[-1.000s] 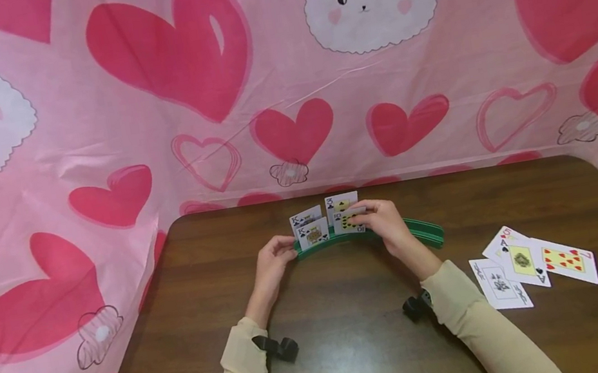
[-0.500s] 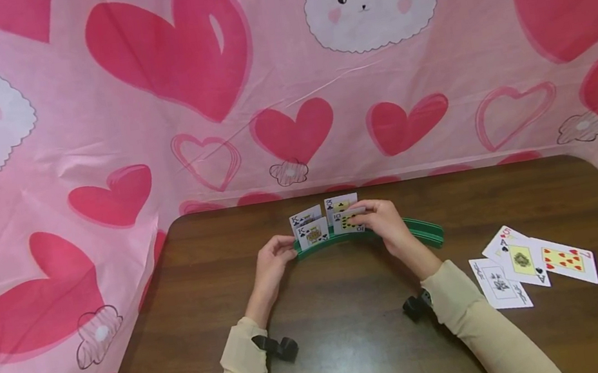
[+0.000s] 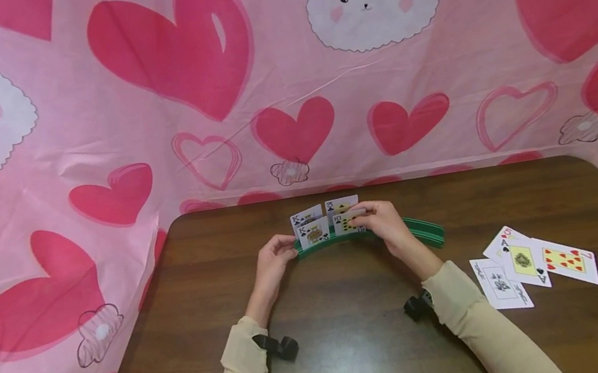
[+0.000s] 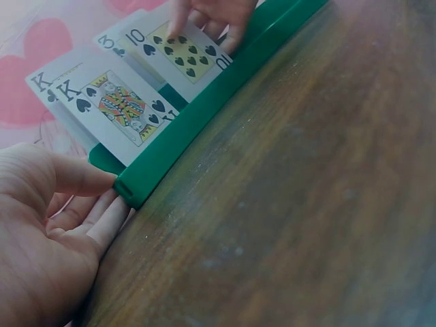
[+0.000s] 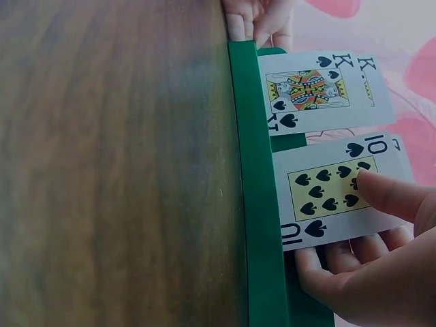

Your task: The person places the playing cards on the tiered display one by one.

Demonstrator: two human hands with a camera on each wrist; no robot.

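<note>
A curved green card holder [image 3: 424, 233] lies on the table. My left hand [image 3: 272, 259] grips its left end between thumb and fingers. My right hand [image 3: 387, 224] pinches the ten of spades [image 5: 320, 218], thumb on its face and fingers behind, with the card's lower edge in the front of the holder. Behind it stands the three of clubs [image 3: 337, 204], mostly covered. To their left the king of spades [image 4: 122, 109] stands upright in the front, overlapping the king of clubs [image 3: 303, 214] in the rear.
Face up on the table's right side lie a joker [image 3: 501, 291], an ace of spades [image 3: 522, 259] and a seven of hearts [image 3: 569, 261]. Another red-marked card [image 3: 497, 241] shows partly under the ace. A pink heart-patterned cloth [image 3: 403, 65] hangs behind the table.
The three of clubs and the ten of spades have sunk very slightly lower at the holder. Both hands stay almost where they were.
</note>
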